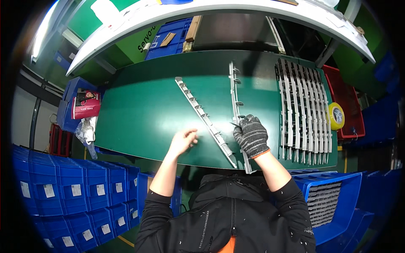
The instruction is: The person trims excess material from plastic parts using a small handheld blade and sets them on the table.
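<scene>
A long grey slotted strip with dark curved tabs [205,119] lies slantwise on the green tabletop [139,101]. Just left of its near half is my bare left hand [184,142], its fingers curled and apart from the strip; whether anything small sits in them is hidden. In a dark grey knitted glove, my right hand [251,135] is closed around a second grey strip [234,90]. That strip runs from near the far edge of the table to past its near edge. The part under the glove is covered.
Rows of similar strips [306,111] lie side by side at the right, next to a yellow tape roll [336,116] and a red tray [344,101]. A blue crate [337,202] below holds more strips. Stacked blue bins [80,185] stand lower left. A white shelf [219,12] overhangs the back.
</scene>
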The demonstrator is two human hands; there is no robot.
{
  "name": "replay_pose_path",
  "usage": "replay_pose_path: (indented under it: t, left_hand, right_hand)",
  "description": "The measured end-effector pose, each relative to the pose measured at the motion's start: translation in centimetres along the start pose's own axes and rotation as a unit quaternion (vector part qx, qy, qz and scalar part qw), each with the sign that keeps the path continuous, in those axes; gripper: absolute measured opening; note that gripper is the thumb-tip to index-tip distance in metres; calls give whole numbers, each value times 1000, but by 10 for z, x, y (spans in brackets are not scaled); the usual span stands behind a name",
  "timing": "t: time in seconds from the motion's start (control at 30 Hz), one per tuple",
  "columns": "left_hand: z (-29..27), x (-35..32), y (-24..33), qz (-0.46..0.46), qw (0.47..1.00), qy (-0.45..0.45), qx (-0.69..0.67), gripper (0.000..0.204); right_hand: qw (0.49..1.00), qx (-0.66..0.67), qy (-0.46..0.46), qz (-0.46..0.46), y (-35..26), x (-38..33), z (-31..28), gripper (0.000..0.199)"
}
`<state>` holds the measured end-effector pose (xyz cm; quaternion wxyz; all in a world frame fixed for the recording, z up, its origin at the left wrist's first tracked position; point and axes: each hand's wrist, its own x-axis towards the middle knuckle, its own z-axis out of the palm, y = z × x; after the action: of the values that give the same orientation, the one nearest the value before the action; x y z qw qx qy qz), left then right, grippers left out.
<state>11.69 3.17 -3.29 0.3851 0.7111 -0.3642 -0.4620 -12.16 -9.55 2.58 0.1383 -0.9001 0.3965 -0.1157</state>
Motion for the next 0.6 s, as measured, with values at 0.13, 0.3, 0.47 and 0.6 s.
replay_pose_path:
  t: [0.13,0.3,0.47,0.6]
  left_hand:
    - [-37,13,53,121,941,247,-196,32]
    - [-72,4,99,224,869,230,-378,31]
    - [-111,-37,142,347,823,238,-381,22]
    - [-123,-97,193,477,784,283,-278,24]
  right_hand:
    - [985,77,66,-139,-20,-33,-8,17]
    - [963,78,12,-259,-59,-48,-12,15]
    - [902,224,112,-351,-83,-39,-12,24]
    - [825,545,137,-55,-65,-34,-11,23]
